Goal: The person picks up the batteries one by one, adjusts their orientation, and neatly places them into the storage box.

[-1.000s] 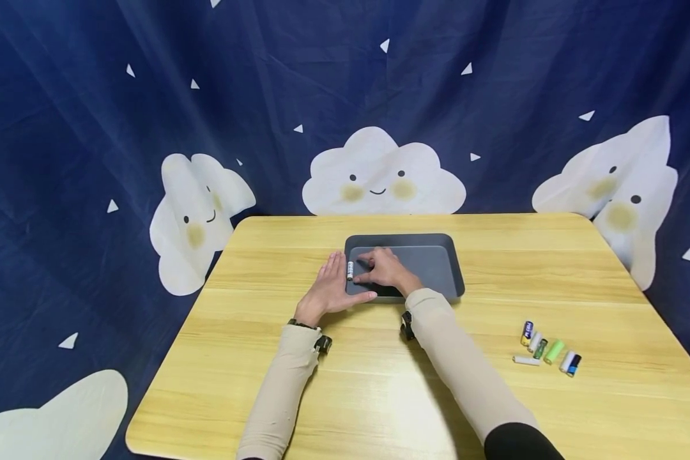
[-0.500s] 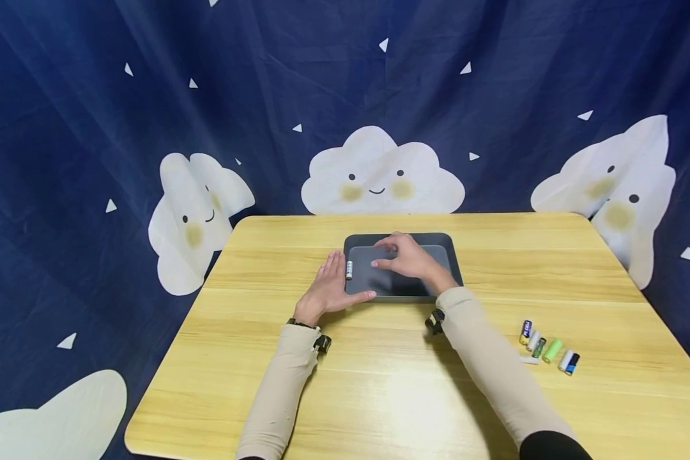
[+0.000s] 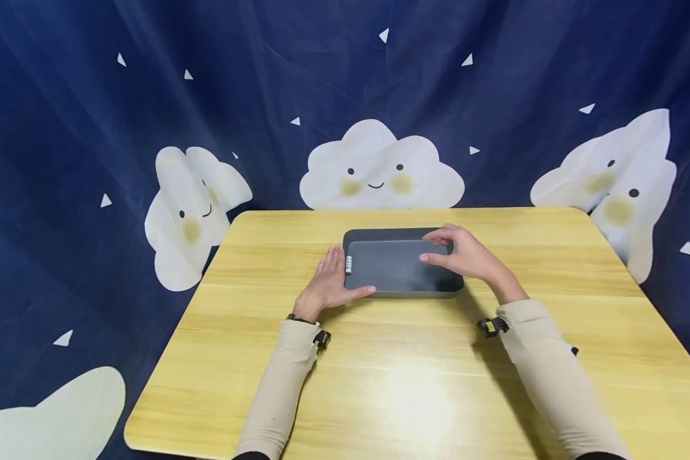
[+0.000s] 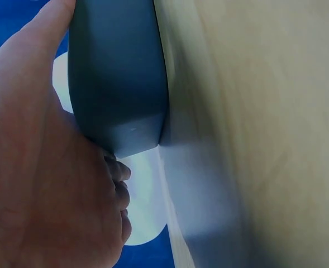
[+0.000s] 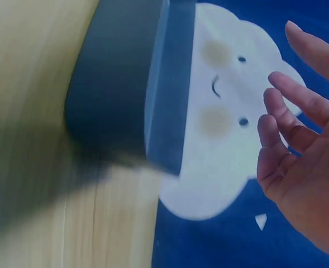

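A dark grey tray lies on the wooden table. Inside it, along the left wall, a white battery stands out against the grey floor. My left hand rests at the tray's near left corner, fingers straight along the left side and thumb along the front rim. The left wrist view shows the palm beside the tray's outer wall. Over the tray's right end hovers my right hand, fingers loosely bent and thumb apart. Nothing is between those fingers in the right wrist view, where the tray wall is to their left.
My right sleeve hides most of the loose batteries on the table's right side; only a dark end peeks out. A blue curtain with white clouds hangs behind the wooden table.
My right hand has moved away from the battery at the tray's left wall and across to the right end. The battery stays in the tray. My left hand has kept its place.
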The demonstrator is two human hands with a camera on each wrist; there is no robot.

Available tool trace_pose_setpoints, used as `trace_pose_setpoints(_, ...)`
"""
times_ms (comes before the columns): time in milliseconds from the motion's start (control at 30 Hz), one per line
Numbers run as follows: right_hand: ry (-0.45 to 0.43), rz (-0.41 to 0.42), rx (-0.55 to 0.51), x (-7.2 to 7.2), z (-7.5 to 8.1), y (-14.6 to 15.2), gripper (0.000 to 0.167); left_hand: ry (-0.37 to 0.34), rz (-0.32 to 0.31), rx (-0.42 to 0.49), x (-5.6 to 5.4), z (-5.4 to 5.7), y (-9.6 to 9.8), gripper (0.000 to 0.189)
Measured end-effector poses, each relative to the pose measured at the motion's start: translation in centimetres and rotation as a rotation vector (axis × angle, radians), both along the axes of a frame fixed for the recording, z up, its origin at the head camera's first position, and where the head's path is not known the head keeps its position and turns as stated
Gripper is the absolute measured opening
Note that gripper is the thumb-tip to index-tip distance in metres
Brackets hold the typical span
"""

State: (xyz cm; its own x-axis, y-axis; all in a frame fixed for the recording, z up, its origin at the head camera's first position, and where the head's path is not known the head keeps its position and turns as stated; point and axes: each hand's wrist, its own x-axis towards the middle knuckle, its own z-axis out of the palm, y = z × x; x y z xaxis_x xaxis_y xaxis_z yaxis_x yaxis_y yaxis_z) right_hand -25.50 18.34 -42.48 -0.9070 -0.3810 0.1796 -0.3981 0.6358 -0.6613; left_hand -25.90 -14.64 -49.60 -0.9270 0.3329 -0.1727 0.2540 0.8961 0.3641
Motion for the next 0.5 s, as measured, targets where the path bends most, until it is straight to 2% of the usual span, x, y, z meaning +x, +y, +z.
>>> trace_pose_setpoints(233, 0.043, -0.096, 0.043, 2.9, 0.0, 4.6, 0.044, 0.001, -0.014, -0.007, 0.0, 0.3, 0.0, 0.134)
trace_pose_setpoints(367, 0.1, -0.12, 0.058, 4.5, -0.2, 6.9, 0.04, 0.012, -0.008, 0.001, 0.0, 0.2, -0.1, 0.133)
trace_pose_setpoints(500, 0.099, -0.133, 0.089, 6.1, -0.7, 8.8, 0.039, 0.008, -0.004, 0.003, 0.1, 0.2, 0.0, 0.132)
